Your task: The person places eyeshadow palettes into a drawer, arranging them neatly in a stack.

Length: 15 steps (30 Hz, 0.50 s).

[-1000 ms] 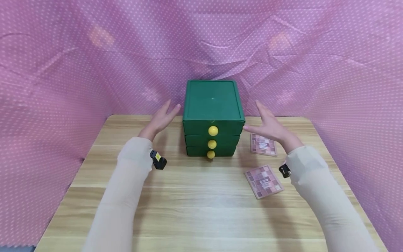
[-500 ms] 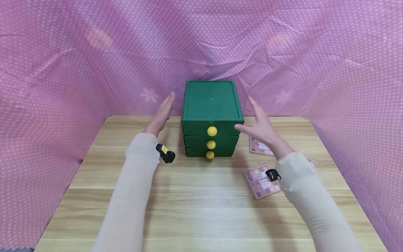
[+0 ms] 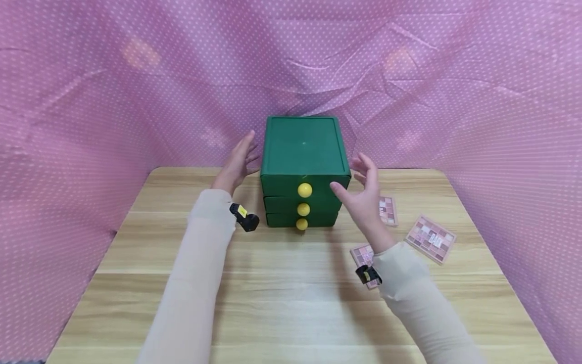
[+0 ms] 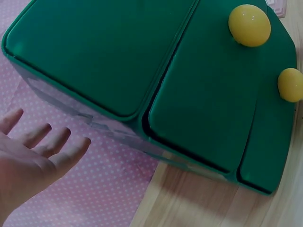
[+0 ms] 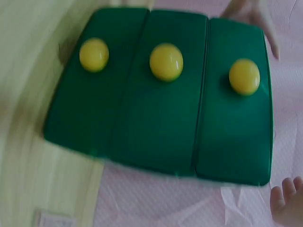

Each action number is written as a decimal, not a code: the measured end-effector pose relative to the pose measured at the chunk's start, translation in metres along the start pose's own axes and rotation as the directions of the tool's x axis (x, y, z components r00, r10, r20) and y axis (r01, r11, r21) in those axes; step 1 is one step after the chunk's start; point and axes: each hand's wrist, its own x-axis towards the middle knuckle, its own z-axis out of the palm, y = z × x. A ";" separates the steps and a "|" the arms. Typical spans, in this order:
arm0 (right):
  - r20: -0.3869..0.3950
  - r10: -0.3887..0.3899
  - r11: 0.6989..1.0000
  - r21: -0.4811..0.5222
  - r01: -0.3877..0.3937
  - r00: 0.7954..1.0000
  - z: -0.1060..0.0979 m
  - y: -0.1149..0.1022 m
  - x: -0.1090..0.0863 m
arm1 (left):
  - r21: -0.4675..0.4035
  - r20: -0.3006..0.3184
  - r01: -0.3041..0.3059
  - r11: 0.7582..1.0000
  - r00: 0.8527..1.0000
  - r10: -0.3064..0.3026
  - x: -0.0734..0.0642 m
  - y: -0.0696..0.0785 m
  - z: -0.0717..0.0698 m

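A green cabinet (image 3: 305,146) with three stacked drawers stands at the back of the table, every drawer closed. Each drawer front carries a round yellow knob (image 3: 304,190). My left hand (image 3: 235,164) is held beside the cabinet's left side, fingers spread and slightly bent; the left wrist view shows a gap between this hand (image 4: 35,163) and the side wall. By the right front corner hovers my right hand (image 3: 366,199), fingers loosely bent, its thumb before the top drawer. In the right wrist view this hand (image 5: 289,203) appears apart from the cabinet (image 5: 156,113). Neither hand holds anything.
Three pink checkered palettes, like makeup palettes, lie right of the cabinet: one palette (image 3: 431,239) in full view, another (image 3: 388,211) partly behind the right hand, a third (image 3: 361,255) partly under the right sleeve. Pink dotted cloth (image 3: 195,76) surrounds the wooden table (image 3: 282,313).
My left hand has shifted slightly right, closer to the cabinet. The right hand has moved left toward the corner and its fingers have bent, uncovering the rightmost palette.
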 end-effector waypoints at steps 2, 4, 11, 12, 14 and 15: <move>-0.017 0.022 0.999 0.036 -0.022 1.000 0.006 0.000 -0.006 | -0.016 0.002 -0.003 1.000 1.000 0.003 0.001 -0.001 0.001; -0.026 0.071 0.995 0.068 -0.069 0.997 0.011 0.006 -0.012 | -0.020 0.006 0.004 1.000 1.000 -0.004 0.002 -0.003 0.002; -0.081 0.299 0.932 0.238 -0.273 0.951 0.033 0.027 -0.026 | -0.053 0.021 -0.002 0.999 1.000 0.003 0.003 -0.009 0.005; -0.090 0.331 0.917 0.267 -0.297 0.940 0.036 0.028 -0.027 | -0.054 0.023 -0.004 0.999 1.000 0.006 0.004 -0.009 0.005; -0.108 0.396 0.888 0.297 -0.351 0.912 0.041 0.029 -0.029 | -0.052 0.024 -0.008 0.999 1.000 0.009 0.004 -0.010 0.007; -0.112 0.427 0.873 0.310 -0.376 0.897 0.044 0.029 -0.030 | -0.049 0.026 -0.007 0.999 1.000 0.009 0.004 -0.010 0.007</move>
